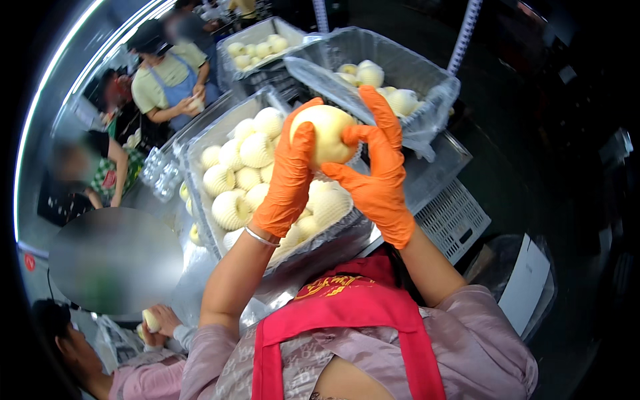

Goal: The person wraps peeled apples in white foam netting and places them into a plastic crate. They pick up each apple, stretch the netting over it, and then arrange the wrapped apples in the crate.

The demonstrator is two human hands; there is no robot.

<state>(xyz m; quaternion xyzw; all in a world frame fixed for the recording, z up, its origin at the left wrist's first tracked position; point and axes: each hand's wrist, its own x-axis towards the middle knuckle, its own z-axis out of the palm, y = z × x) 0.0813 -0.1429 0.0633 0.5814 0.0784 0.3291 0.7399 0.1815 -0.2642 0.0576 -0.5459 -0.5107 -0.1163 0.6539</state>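
Note:
A round pale-yellow pear (323, 137) is held up between my two orange-gloved hands, above a lined crate. My left hand (290, 170) wraps round its left side, thumb across the front. From the right, the thumb and a bent finger of my right hand (380, 177) press on the pear, while other fingers stand up apart from it. Beneath, the crate (200, 157) has a plastic liner and holds many pears in white foam nets (257, 150). My hands cover part of its right side.
Behind my right hand stands a lined bin (427, 67) with more pears. Another crate (257, 70) of pears is farther back. A white slatted crate (453, 220) lies at right. Co-workers (167, 80) stand at left; one at lower left handles a pear (151, 321).

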